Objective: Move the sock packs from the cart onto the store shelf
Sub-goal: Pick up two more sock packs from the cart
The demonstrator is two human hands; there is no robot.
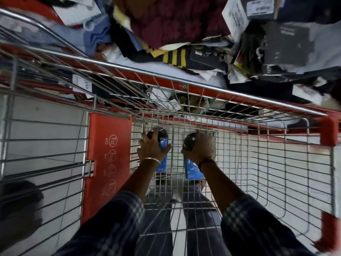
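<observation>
Blue-labelled sock packs — one gripped in the left hand, one in the right hand — sit low inside the cart, so pickup is underway; next, lifting both toward the cluttered shelf at twelve o'clock.

Your left hand and right hand each grip a blue sock pack deep inside the wire cart.

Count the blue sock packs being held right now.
2. One blue pack is in the left hand, the other blue pack in the right hand, both inside the cart. More may be hidden.
</observation>
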